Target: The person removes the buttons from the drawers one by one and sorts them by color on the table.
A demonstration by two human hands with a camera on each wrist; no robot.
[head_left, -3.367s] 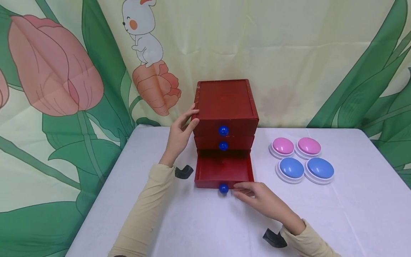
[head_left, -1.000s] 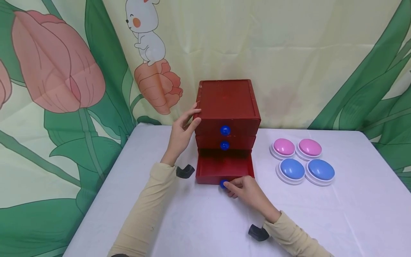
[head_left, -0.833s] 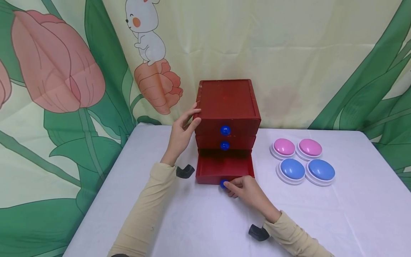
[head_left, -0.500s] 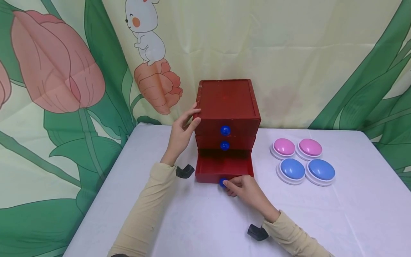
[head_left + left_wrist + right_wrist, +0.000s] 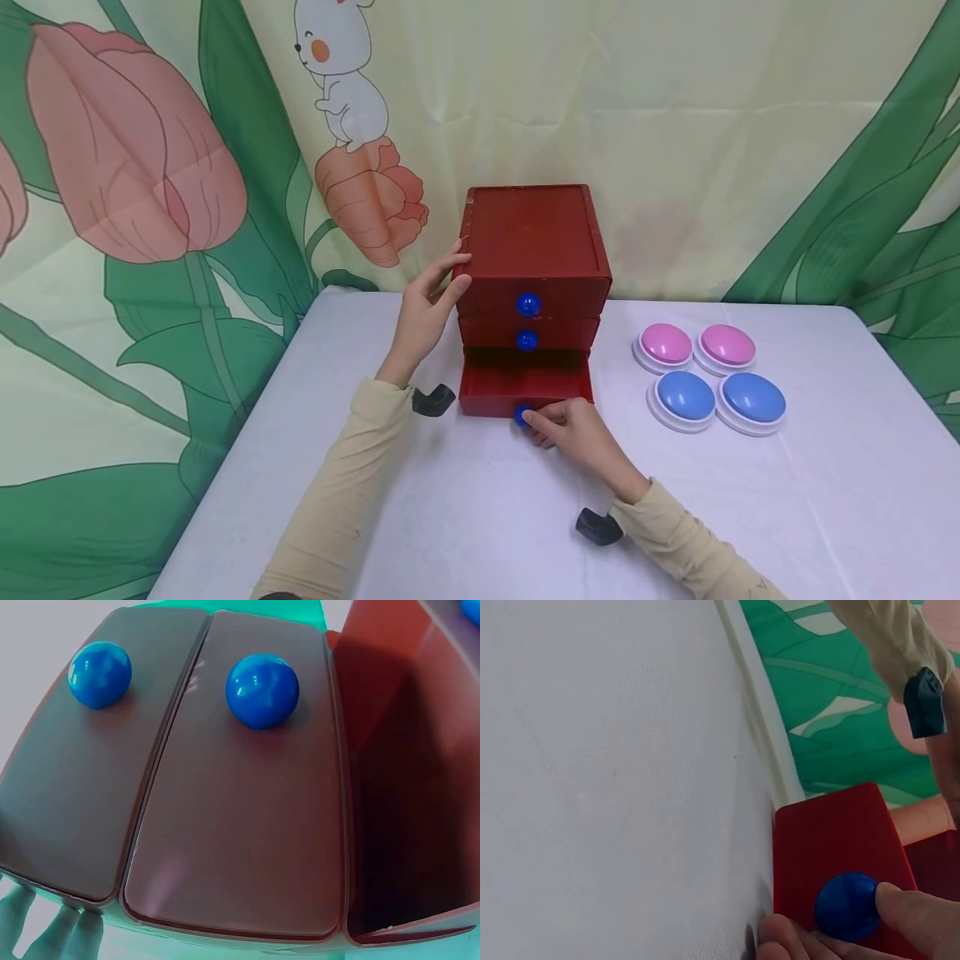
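A dark red cabinet with three drawers, each with a round blue knob, stands near the table's back edge. Its bottom drawer is partly pulled out, and no object shows inside. With thumb and fingers my right hand pinches that drawer's knob, part of which the fingers hide. My left hand rests against the cabinet's upper left side with fingers extended. In the left wrist view the upper two drawers are closed, and some fingertips show at the lower left.
Right of the cabinet are two pink push buttons and two blue push buttons on white bases. A white cloth covers the table. Behind it hangs a printed curtain with tulips and a rabbit.
My right hand first came onto the bottom knob, then moved toward the cabinet with it. The bottom drawer has slid partway inward. My left hand stays on the cabinet's side.
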